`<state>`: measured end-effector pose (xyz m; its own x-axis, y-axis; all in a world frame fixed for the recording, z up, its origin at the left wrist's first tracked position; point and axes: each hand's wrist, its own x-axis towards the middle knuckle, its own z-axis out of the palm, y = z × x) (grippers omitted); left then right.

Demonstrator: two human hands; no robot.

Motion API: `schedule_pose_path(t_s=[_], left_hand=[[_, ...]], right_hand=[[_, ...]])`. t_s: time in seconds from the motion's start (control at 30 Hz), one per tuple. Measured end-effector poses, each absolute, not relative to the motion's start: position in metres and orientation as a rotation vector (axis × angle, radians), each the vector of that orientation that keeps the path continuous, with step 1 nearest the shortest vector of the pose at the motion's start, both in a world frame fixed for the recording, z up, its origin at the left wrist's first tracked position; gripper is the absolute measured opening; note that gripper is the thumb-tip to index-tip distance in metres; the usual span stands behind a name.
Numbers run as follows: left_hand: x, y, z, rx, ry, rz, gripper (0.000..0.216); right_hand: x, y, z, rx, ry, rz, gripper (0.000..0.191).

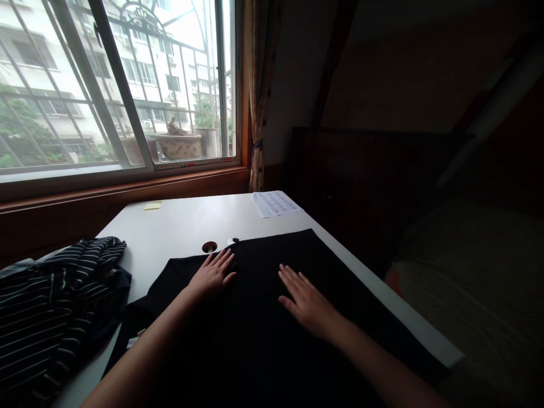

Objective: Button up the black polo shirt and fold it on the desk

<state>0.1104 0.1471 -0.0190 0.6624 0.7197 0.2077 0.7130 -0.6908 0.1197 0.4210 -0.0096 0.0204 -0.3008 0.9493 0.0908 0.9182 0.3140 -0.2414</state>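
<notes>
A black garment (263, 328) lies spread flat over the near part of the white table, its exact kind hard to make out in the dim light. My left hand (213, 272) rests on it near its far edge, palm down with the fingers apart. Farther right, my right hand (306, 300) is also palm down on the dark cloth, fingers stretched out. Neither hand grips anything. A small white tag (135, 339) shows at the garment's left side, partly behind my left forearm.
Striped dark clothing (63, 300) is heaped at the left. On the white table (191, 218) are a yellow note (152, 205), printed sheets (277, 204) and a round cable hole (209, 247). A barred window (170, 85) and tied curtain (257, 113) stand behind; a bed (471, 294) is at right.
</notes>
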Motion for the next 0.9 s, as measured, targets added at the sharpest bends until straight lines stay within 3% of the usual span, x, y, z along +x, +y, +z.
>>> schedule_pose_path(t_s=[0.17, 0.6, 0.77, 0.9], left_hand=[[0.111, 0.146, -0.017, 2.831, 1.226, 0.346, 0.066], [0.112, 0.145, -0.016, 2.864, 1.253, 0.301, 0.067], [0.112, 0.144, -0.015, 2.845, 1.261, 0.297, 0.066], [0.112, 0.144, -0.015, 2.843, 1.259, 0.299, 0.066]], right_hand=[[0.415, -0.041, 0.005, -1.668, -2.429, 0.318, 0.066], [0.622, -0.067, -0.043, -2.197, -1.972, -0.189, 0.061], [0.571, -0.060, -0.026, -2.172, -1.935, -0.352, 0.059], [0.467, -0.068, 0.004, -1.942, -2.134, -0.064, 0.060]])
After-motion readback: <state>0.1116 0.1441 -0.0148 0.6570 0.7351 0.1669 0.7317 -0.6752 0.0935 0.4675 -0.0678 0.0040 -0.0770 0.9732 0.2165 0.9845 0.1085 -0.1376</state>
